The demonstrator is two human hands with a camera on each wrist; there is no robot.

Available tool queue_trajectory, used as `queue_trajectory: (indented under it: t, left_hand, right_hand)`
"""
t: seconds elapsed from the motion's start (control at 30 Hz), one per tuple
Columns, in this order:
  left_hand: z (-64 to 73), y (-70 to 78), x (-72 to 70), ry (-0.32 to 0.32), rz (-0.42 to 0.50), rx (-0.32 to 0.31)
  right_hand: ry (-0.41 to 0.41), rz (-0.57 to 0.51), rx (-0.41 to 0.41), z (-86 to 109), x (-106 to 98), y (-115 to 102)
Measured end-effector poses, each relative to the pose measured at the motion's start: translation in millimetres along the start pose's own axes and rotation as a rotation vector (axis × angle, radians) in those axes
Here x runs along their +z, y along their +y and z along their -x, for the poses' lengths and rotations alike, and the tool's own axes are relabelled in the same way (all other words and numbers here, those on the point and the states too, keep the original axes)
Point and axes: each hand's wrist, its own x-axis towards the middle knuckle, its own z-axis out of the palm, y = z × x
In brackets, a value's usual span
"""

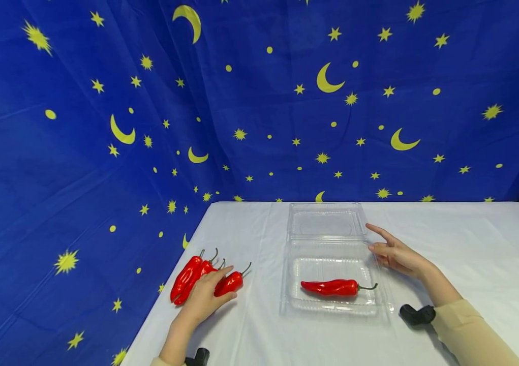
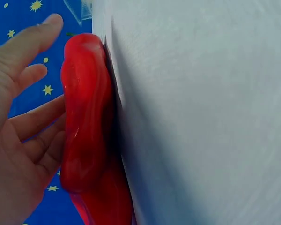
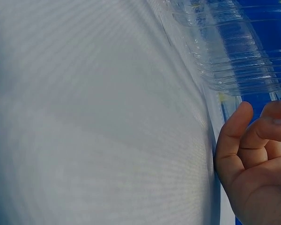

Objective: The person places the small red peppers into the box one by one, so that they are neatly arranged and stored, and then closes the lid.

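Observation:
My left hand (image 1: 204, 294) reaches over a group of red peppers (image 1: 186, 279) with green stems at the table's left side. Its thumb and index finger are spread about the rightmost pepper (image 1: 231, 282). In the left wrist view, the extended fingers lie beside a glossy red pepper (image 2: 86, 112), not curled round it. A clear plastic clamshell container (image 1: 286, 277) lies unfolded at the middle, its lid (image 1: 325, 205) at the back. One red pepper (image 1: 334, 287) lies crosswise in its base. My right hand (image 1: 398, 256) is by the container's right edge, fingers loosely bent, holding nothing.
A white cloth (image 1: 483, 264) covers the table. Blue fabric (image 1: 259, 101) with yellow moons and stars hangs behind it and along the left. Black wrist devices (image 1: 417, 315) sit at both wrists.

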Motion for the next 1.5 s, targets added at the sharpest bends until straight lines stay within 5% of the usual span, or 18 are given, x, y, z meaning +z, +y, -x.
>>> queue_trajectory:
  t: [0.9, 1.13, 1.5]
  left_hand:
    - [-7.9, -1.3, 5.8, -0.007, -0.155, 0.070]
    - [-8.2, 1.0, -1.7, -0.003, -0.022, 0.013]
    - [-26.6, 18.8, -36.8, 0.034, 0.224, 0.013]
  right_hand:
    - [-0.033, -0.028, -0.041, 1.2, -1.5, 1.1]
    - [-0.025, -0.016, -0.028, 0.8, -0.1, 1.5]
    - [-0.025, -0.014, -0.025, 0.7, -0.2, 1.0]
